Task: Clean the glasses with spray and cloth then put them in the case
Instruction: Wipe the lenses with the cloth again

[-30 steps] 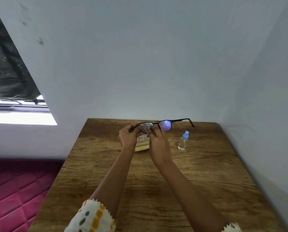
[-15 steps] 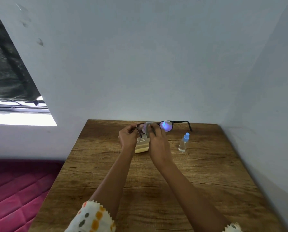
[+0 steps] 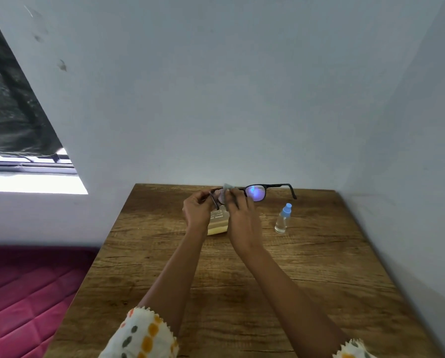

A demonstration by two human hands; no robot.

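Note:
The black-framed glasses (image 3: 257,193) are held up above the far part of the wooden table (image 3: 319,280). My left hand (image 3: 196,210) grips the frame at its left end. My right hand (image 3: 240,215) pinches a small grey cloth (image 3: 227,188) over the left lens, which is covered. The right lens shows a blue glare, and the right temple sticks out to the right. A small clear spray bottle (image 3: 282,220) with a blue cap stands on the table to the right of my hands. A tan case (image 3: 218,223) lies under my hands, partly hidden.
White walls close the table in at the back and on the right (image 3: 410,177). A magenta quilted mattress (image 3: 22,293) lies to the left, below the table's left edge. A window with a dark curtain (image 3: 9,112) is at far left.
The glasses have shifted a little to the left and lower. The cloth in my right hand now rides higher over the left lens. The bottle and case have not moved.

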